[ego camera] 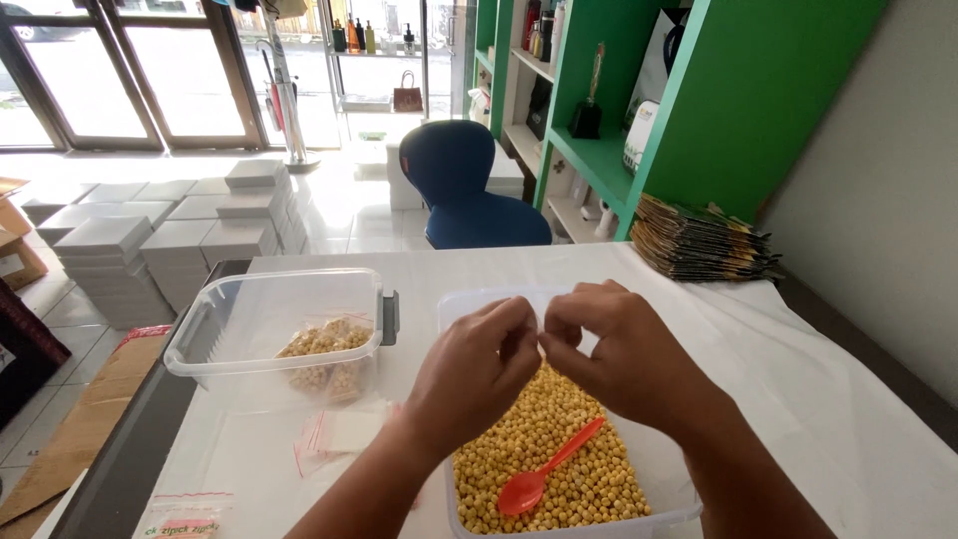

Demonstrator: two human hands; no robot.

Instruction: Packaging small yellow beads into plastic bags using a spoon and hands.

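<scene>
My left hand (477, 369) and right hand (609, 349) meet above the chickpea tub (559, 449), fingertips pinched together; what they grip, I cannot tell. An orange spoon (547, 469) lies inside it.

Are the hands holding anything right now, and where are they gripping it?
Cannot be told: left hand and right hand pinch fingertips together above the clear plastic tub of yellow chickpeas; whatever's between them is hidden.

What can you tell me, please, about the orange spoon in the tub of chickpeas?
The spoon is a small, one-piece utensil that looks like glossy orange plastic. It lies flat on the chickpeas in the clear tub, bowl towards the near left and facing up with nothing in it, handle slanting up to the right towards the right hand. Only the chickpeas touch it; both hands, the left hand included, are above it.
</scene>
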